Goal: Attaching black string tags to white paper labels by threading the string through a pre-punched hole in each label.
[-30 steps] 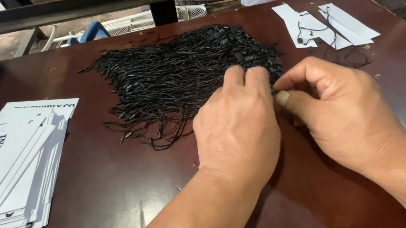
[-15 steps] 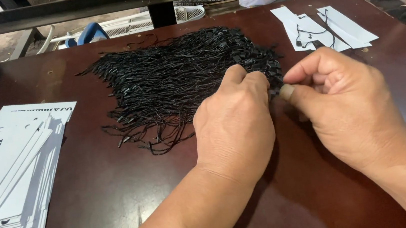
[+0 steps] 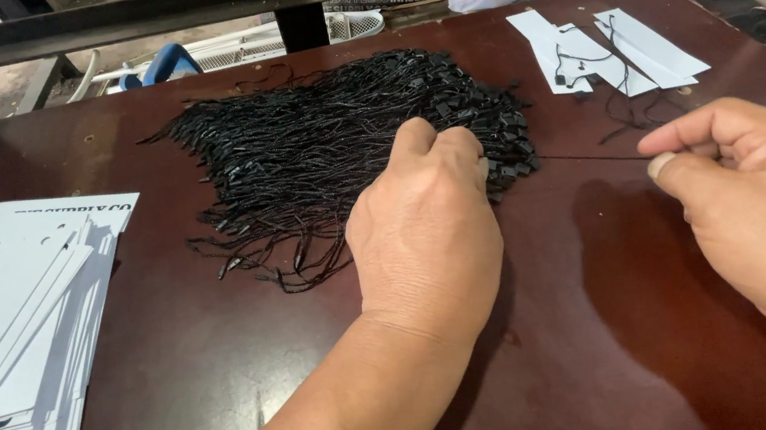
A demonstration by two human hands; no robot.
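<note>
- Dark reddish-brown wooden surface is filling the view; a metal frame and clutter are showing beyond its far edge.
- Pile of black strings, each with a small plastic clasp, is lying in the middle of the surface, loose ends fanning toward the near left.
- Left hand is pressing knuckles-up on the right edge of the pile, fingers curled down into the clasps, pinning the bundle; what the fingertips grip underneath I cannot tell.
- Right hand is sitting well to the right of the pile, thumb and forefinger pinching a single black string, which is running taut from the pile's edge to the pinch.
- Handling judgement: string is looking very light, limp and thin, likely to snag on its neighbours; best taken at one end by the fingertips, with the pile held down.
- Stack of white card tags is lying at the left edge.
- A few white tags with strings attached are lying at the far right.
</note>
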